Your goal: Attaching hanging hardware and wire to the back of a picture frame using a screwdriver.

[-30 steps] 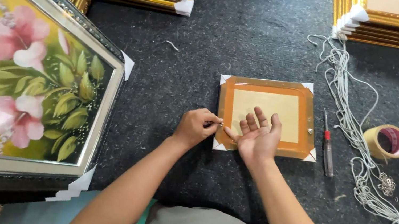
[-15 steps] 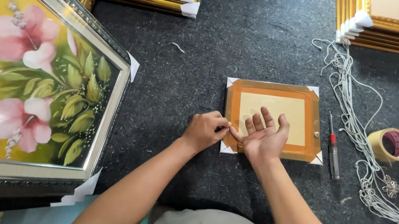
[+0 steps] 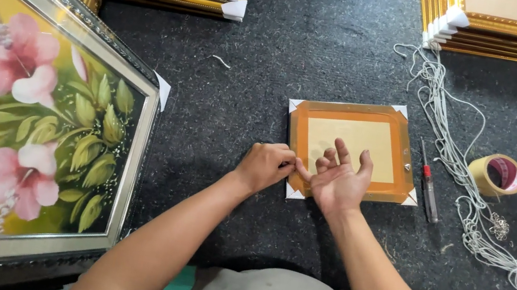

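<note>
Flanking frame's (image 3: 352,147) left edge: hands (image 3: 309,174).

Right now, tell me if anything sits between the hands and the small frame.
Nothing visible does. The left hand pinches at the near left edge of the small frame, and the right hand rests on its near part. The screwdriver, cords and tape roll lie off to the right.

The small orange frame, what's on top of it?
The right hand rests on the small orange frame, with the left hand touching its left edge. What lies beneath the right hand's palm is covered.
</note>
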